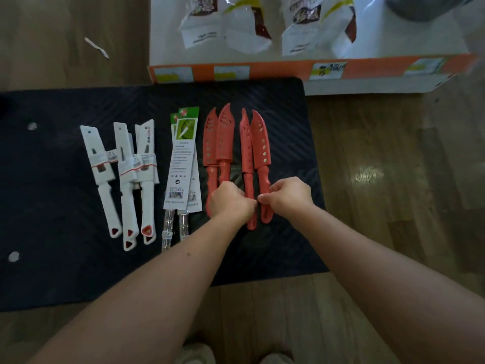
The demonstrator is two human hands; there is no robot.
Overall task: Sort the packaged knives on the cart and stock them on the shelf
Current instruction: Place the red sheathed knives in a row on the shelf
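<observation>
Red sheathed knives (236, 153) point toward shelf (288, 69).

The cart top (65, 271) looks like matt dark plastic or rubber with a fine ribbed, diagonal texture, and the floor (380, 158) beyond its right edge is wood-look planking with a glossy sheen. Toward its right edge the red knives (224, 137) appear to be smooth, slightly shiny plastic, sheaths and handles alike. The white-handled knives (126, 179) have matt plastic handles in white card sleeves, while the middle pair (182, 158) has printed paper cards over clear plastic handles.
</observation>
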